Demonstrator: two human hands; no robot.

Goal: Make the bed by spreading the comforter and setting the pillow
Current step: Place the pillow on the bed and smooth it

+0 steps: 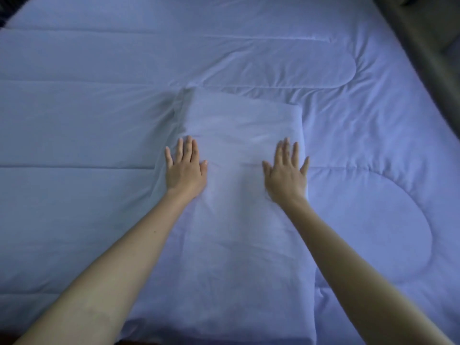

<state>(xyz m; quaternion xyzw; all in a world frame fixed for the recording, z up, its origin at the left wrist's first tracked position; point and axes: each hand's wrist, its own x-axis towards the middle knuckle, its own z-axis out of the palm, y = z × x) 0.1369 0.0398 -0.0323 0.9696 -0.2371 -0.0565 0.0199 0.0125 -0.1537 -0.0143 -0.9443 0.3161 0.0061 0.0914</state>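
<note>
Up in the top right of your view you had a dark brownish band (420,46) running down on a slant, blurred and too dim to name. Right at the edge beside it sat a paler grey-blue patch (453,56). Top left, a small dark corner (3,16) peeked in, faintly patterned. Along the bottom edge a thin reddish-brown strip (144,343) showed, too narrow to tell what it was.

The left hand (185,170) and right hand (286,178) are bare, with long, slender fingers. The left forearm (119,265) and right forearm (348,257) are bare too, slim and smooth; a tiny dark speck marks the left one.
</note>
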